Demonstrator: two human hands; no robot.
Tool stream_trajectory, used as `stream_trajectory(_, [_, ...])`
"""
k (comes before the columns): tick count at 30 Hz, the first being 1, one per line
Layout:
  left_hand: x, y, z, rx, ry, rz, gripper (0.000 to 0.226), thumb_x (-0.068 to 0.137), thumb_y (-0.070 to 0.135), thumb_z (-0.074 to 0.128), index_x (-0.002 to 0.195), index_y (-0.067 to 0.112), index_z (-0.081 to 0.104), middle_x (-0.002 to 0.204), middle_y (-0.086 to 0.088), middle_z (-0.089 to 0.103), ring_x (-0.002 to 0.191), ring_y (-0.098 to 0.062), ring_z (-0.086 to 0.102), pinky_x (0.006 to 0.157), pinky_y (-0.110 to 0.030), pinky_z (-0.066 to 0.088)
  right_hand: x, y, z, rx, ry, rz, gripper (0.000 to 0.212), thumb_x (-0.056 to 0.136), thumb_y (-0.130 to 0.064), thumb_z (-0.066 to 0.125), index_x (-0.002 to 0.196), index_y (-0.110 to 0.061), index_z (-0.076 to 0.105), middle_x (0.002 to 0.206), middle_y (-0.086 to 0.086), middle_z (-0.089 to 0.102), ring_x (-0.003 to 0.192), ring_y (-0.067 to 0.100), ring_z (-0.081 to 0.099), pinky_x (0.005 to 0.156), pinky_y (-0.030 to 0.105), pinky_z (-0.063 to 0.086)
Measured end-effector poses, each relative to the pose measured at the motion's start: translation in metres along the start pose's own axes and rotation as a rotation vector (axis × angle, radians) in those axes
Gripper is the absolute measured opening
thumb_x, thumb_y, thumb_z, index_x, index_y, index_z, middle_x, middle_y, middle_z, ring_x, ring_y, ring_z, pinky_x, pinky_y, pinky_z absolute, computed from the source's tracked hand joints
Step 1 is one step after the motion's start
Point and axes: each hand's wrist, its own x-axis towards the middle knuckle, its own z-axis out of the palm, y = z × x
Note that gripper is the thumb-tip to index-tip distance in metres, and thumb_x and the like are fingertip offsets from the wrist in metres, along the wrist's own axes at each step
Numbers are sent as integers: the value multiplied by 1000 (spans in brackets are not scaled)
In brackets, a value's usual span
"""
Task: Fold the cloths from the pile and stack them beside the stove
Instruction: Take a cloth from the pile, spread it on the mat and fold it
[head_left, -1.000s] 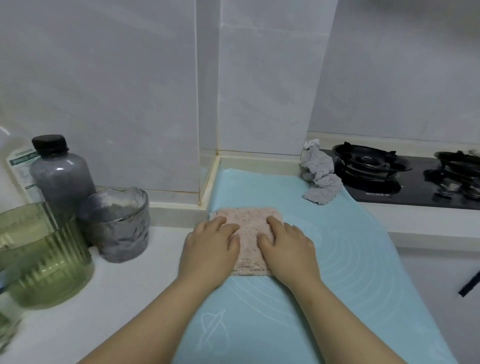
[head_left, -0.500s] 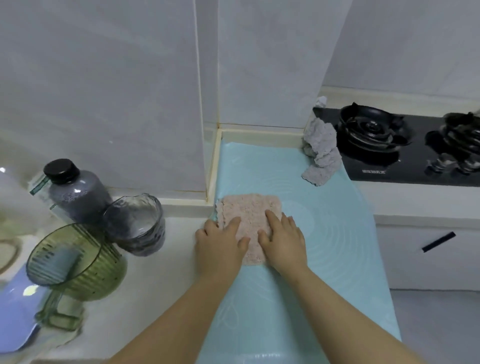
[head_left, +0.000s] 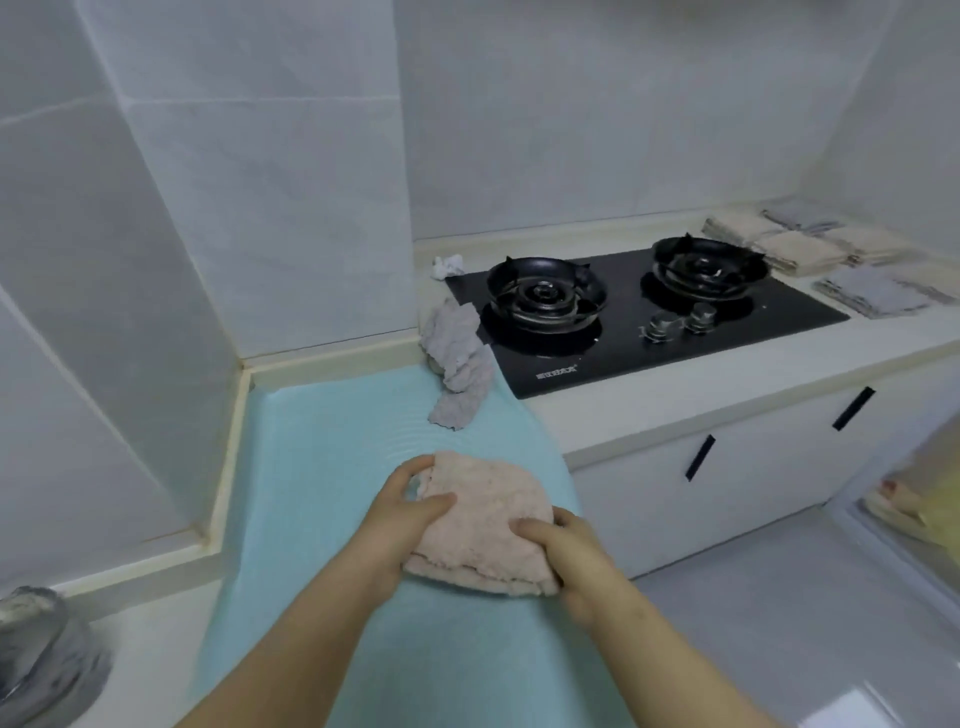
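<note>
Now the folded pink cloth (head_left: 485, 525), fuzzy and layered, is gripped by left hand (head_left: 402, 512) and right hand (head_left: 563, 551).

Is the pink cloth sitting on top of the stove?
No, the pink cloth is gripped between the left hand and right hand over the blue mat, well short of the stove.

Pink cloth (head_left: 485, 530): fluffy terry, matt. Grey cloth (head_left: 457, 364): same nubby pile. Mat (head_left: 322, 467): smooth turquoise, silicone-like, faint ridges. Stove (head_left: 644, 322): glossy black glass top, shiny metal knobs. Wall tiles (head_left: 260, 208): smooth, slight sheen. Floor (head_left: 779, 623): glossy.
</note>
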Motion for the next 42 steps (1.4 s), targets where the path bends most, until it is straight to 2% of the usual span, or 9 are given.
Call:
stream_trajectory(3, [18, 10, 68, 2, -146, -26, 40, 90, 1, 55, 116, 31, 55, 111, -4, 64, 88, -22, 66, 73, -31, 55, 5, -30, -69, 164, -19, 22, 29, 85, 1, 59, 114, 6, 61, 100, 21, 71, 94, 34, 67, 78, 40, 56])
stream_trajectory(6, [36, 12, 144, 34, -203, -22, 40, 90, 0, 53, 113, 32, 60, 118, -8, 62, 95, -26, 64, 76, -33, 52, 5, -68, -141, 210, -56, 18, 27, 88, -9, 57, 115, -8, 61, 106, 15, 71, 99, 34, 66, 68, 38, 58])
stream_trajectory(9, [55, 16, 227, 53, -233, -42, 36, 89, 2, 53, 99, 33, 68, 124, -10, 59, 102, -27, 61, 85, -37, 50, 5, -107, -213, 219, -39, 62, 21, 91, -20, 55, 111, -18, 61, 100, 9, 73, 88, 28, 67, 59, 32, 55])
stream_trajectory(12, [70, 24, 310, 3, -230, -72, 27, 91, 1, 51, 97, 22, 66, 101, -12, 66, 77, -24, 62, 65, -29, 51, 8, -142, -282, 151, 14, 58, 10, 93, -19, 52, 99, -19, 60, 78, 4, 73, 72, 22, 64, 59, 31, 51])
stream_trajectory(16, [89, 30, 401, 5, -209, -132, 17, 91, 8, 54, 93, 21, 64, 88, -7, 65, 75, -22, 59, 72, -31, 46, 25, -180, -359, 133, 133, 65, 12, 94, -15, 51, 85, -17, 58, 62, 1, 64, 62, 17, 57, 55, 26, 46])
stream_trajectory(20, [117, 41, 468, 38, -229, -170, 15, 90, 15, 56, 96, 26, 64, 91, -4, 67, 84, -23, 59, 81, -35, 44, 54, -215, -417, 172, 167, 50, 8, 94, -14, 50, 90, -17, 56, 68, 2, 62, 62, 16, 56, 52, 25, 45])
stream_trajectory(30, [264, 110, 646, 24, -357, -68, 18, 91, 15, 55, 102, 27, 61, 99, -4, 66, 84, -21, 62, 75, -34, 50, 183, -347, -553, 166, 212, -145, 25, 93, -16, 51, 117, -16, 58, 100, 8, 68, 78, 19, 63, 55, 26, 52])
stream_trajectory(35, [350, 144, 726, 60, -362, -4, 17, 88, 14, 59, 97, 27, 65, 108, -8, 65, 101, -31, 61, 95, -45, 48, 246, -422, -608, 127, 260, -164, 20, 94, -16, 52, 113, -18, 58, 94, 4, 67, 75, 17, 61, 51, 24, 48])
stream_trajectory(42, [422, 173, 832, 93, -370, -3, 23, 91, 13, 54, 108, 25, 63, 89, -6, 62, 74, -20, 53, 60, -23, 42, 322, -494, -696, 153, 297, -213, 20, 92, -11, 53, 111, -17, 59, 98, 8, 65, 71, 19, 59, 43, 21, 45])
